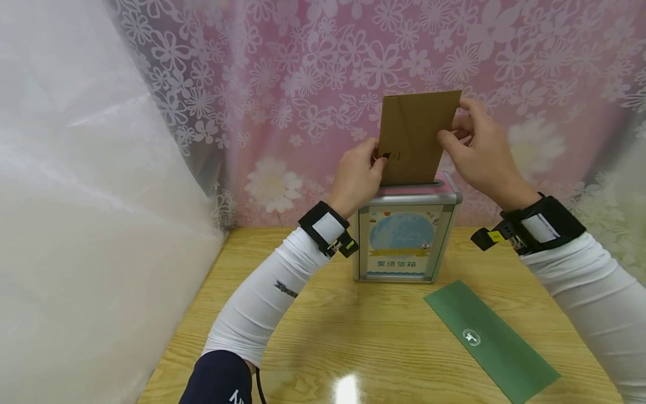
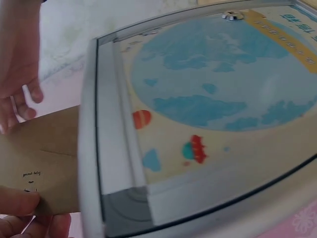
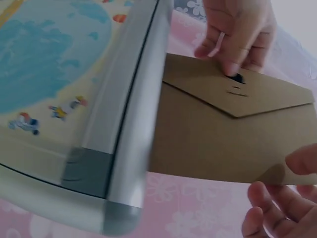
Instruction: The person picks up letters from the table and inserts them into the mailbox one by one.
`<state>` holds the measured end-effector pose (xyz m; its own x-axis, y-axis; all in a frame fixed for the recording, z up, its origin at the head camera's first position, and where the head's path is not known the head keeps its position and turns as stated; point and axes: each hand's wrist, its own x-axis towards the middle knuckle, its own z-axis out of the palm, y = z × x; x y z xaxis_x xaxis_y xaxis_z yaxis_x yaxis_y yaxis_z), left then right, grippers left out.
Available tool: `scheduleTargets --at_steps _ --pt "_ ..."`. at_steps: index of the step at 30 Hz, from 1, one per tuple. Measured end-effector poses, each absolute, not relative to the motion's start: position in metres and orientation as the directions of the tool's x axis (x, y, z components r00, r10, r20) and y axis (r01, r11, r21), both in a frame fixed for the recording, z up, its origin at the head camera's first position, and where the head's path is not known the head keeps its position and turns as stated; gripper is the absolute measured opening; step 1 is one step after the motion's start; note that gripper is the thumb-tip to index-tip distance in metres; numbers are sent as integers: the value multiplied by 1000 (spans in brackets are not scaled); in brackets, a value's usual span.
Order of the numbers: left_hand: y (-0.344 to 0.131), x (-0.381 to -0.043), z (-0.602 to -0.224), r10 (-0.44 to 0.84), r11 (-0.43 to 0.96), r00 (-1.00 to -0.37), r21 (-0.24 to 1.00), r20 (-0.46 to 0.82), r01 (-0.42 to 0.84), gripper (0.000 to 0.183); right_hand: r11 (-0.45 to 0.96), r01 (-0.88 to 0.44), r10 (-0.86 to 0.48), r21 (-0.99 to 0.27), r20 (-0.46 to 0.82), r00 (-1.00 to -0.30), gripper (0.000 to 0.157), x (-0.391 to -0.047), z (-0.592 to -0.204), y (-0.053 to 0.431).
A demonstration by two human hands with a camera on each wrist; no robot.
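A brown kraft envelope (image 1: 418, 134) stands upright over a letter box (image 1: 401, 241), its lower edge at the slot (image 1: 439, 183) in the pink top. My left hand (image 1: 357, 175) pinches the envelope's left edge low down, just above the box. Higher up on the opposite edge, my right hand (image 1: 481, 148) grips it between thumb and fingers. The right wrist view shows the pointed flap of the envelope (image 3: 218, 134) and small dark print near my left thumb. How much of the envelope is inside the box is hidden.
A green envelope (image 1: 492, 339) with a white round emblem lies on the wooden table (image 1: 303, 336), in front of the box and to the right. Behind the box hangs a pink floral curtain (image 1: 323, 73). Translucent white sheeting (image 1: 91, 196) borders the table's left side.
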<state>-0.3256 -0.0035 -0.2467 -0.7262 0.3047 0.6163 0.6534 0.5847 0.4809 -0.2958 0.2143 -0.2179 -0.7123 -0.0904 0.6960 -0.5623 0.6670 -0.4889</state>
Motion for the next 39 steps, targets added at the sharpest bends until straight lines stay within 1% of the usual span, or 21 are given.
scheduleTargets --at_steps 1,3,5,7,10,12,15,17,20,23,26,34,39 --pt "-4 -326 -249 306 595 -728 474 614 649 8 667 -578 -90 -470 719 -689 50 -297 -216 214" --pt "-5 -327 -252 306 615 -735 463 606 638 5 677 -603 -93 -422 763 -639 55 -298 -214 214" --pt "-5 -329 -255 307 636 -744 454 593 624 6 699 -608 -100 -377 790 -605 52 -299 -213 213" --pt "-6 -330 -257 307 648 -751 449 585 615 9 717 -600 -105 -354 797 -595 46 -299 -215 212" --pt "-5 -331 -257 291 634 -745 462 600 620 24 726 -588 -109 -358 784 -612 38 -299 -222 212" --pt "-5 -331 -256 273 603 -712 461 647 651 35 720 -596 -126 -356 777 -617 35 -300 -228 213" --pt "-5 -332 -254 253 553 -633 428 731 715 45 711 -611 -156 -348 769 -620 34 -301 -239 213" --pt "-5 -332 -253 253 540 -582 386 773 748 45 708 -617 -172 -343 764 -622 32 -303 -246 214" --pt "-5 -333 -254 258 553 -555 350 791 756 35 708 -617 -186 -343 753 -631 30 -305 -256 214" --pt "-5 -334 -257 264 578 -571 347 777 738 22 709 -620 -206 -336 742 -638 27 -306 -263 214" --pt "-6 -336 -262 278 597 -597 352 752 721 14 709 -626 -222 -325 740 -635 22 -307 -268 214" --pt "-9 -338 -273 316 675 -664 332 677 659 12 730 -604 -226 -320 721 -655 22 -310 -278 214" --pt "-10 -338 -279 356 707 -675 286 646 647 12 744 -586 -238 -320 693 -680 16 -310 -284 216"
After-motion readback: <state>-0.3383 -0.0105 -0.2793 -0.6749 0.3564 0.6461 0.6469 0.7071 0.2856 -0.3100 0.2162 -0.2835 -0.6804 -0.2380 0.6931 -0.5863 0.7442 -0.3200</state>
